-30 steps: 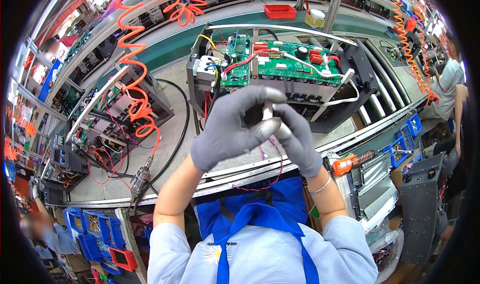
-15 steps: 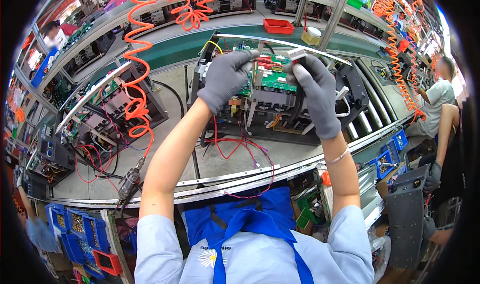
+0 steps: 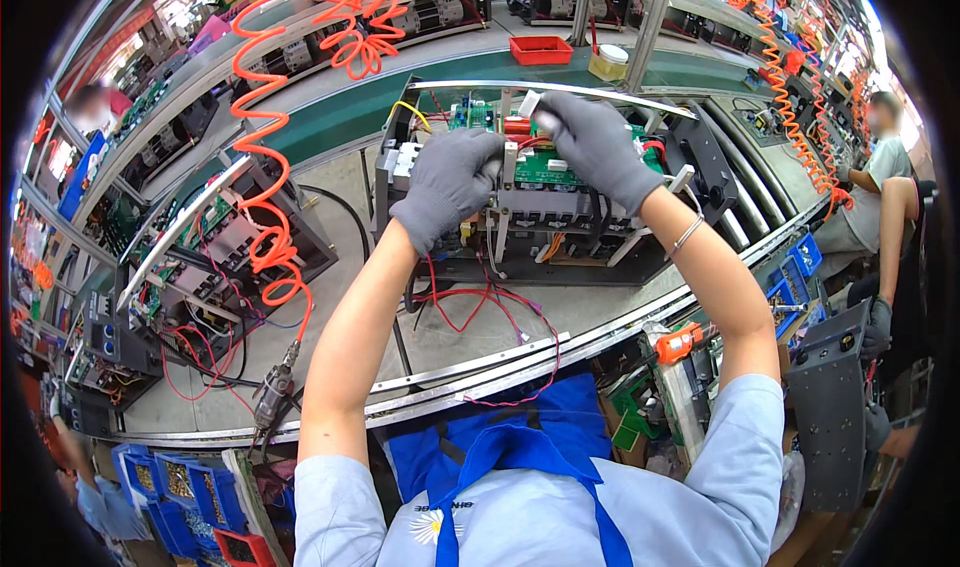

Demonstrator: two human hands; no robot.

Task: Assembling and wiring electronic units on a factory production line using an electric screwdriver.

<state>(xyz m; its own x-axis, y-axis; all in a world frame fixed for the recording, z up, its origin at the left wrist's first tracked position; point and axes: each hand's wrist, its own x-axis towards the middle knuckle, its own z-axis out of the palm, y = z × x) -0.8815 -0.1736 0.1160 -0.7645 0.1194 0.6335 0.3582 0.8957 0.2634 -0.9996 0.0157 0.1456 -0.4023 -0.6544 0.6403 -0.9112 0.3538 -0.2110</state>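
Observation:
In front of me stands an open black machine chassis (image 3: 600, 271) with a green circuit board (image 3: 545, 174), wires and a white bar (image 3: 590, 89) along its top. My right hand (image 3: 600, 147), in a grey glove, is closed on a small white block (image 3: 530, 104) above the board. Its exact kind is unclear. My left hand (image 3: 447, 182), gloved alike, has its fingers curled in at the chassis's left half, beside an upright metal strip (image 3: 507, 167). What its fingertips pinch, if anything, is hidden. Red wires (image 3: 465, 297) hang from the chassis front onto the bench.
Another open chassis (image 3: 215, 257) stands to the left, with a power screwdriver (image 3: 272, 397) on an orange coiled hose (image 3: 262, 117) before it. Behind are a red tray (image 3: 541, 51) and a white-lidded tub (image 3: 608, 63). Rollers (image 3: 750, 177) lie right; a co-worker (image 3: 880, 157) sits beyond.
My right hand has shifted left with the white block, toward the chassis's middle. My left hand has dropped slightly, and its fingers have curled in. The view has tilted a little.

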